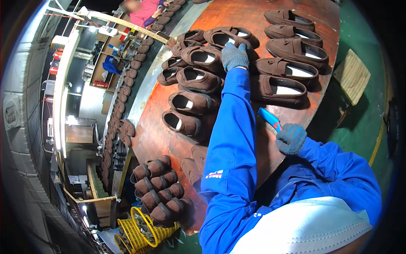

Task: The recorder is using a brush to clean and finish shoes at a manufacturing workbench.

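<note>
At the far end of my stretched left arm, my left hand (235,56), in a grey-blue knit glove, grips the edge of a brown suede loafer (215,40) among the rows on the table. The fingers reach over the shoe's opening, and their tips are partly hidden. Closer to my body, my right hand (292,139), gloved in dark grey, is closed round the handle of a blue brush (268,117). Its bristle end points up and left, towards a nearby loafer (282,90) with a white insole. More brown shoes (195,78) stand left of my left arm.
The worn reddish table (146,112) curves along its right edge above a green floor. A stack of brown shoes (163,186) sits at its lower left, above yellow baskets (146,228). Beyond runs a line of shoes (122,97), with a person in pink (146,15) farther off.
</note>
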A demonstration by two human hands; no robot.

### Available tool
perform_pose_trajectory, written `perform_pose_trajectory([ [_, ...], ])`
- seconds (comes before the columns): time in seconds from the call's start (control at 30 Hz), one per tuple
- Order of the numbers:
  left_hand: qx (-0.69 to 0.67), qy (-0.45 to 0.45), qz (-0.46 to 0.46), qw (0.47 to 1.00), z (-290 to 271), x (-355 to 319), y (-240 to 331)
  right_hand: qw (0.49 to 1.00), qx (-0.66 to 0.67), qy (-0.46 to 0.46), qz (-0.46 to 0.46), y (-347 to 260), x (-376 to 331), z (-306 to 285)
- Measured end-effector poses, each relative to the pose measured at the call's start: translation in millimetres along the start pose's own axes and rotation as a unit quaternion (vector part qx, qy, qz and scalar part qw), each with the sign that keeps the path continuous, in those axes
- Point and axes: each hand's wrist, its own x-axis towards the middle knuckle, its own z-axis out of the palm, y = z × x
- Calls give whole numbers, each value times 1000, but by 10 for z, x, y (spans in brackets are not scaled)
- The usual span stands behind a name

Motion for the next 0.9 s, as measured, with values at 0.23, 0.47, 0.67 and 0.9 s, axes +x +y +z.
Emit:
perform_pose_trajectory([
  [0.23,-18,49,39,998,-50,-105,-41,1000,-7,-19,-7,-57,87,-61],
  [0.47,-28,82,156,984,-1127,-262,-61,1000,14,20,-17,-34,78,-5],
  [0.67,132,59,117,983,-2454,174,-1583,1000,11,-1,1,-108,107,-63],
  [0.9,131,-113,-85,981,-2543,1052,-2982,999,-26,-26,8,-137,159,-63],
])
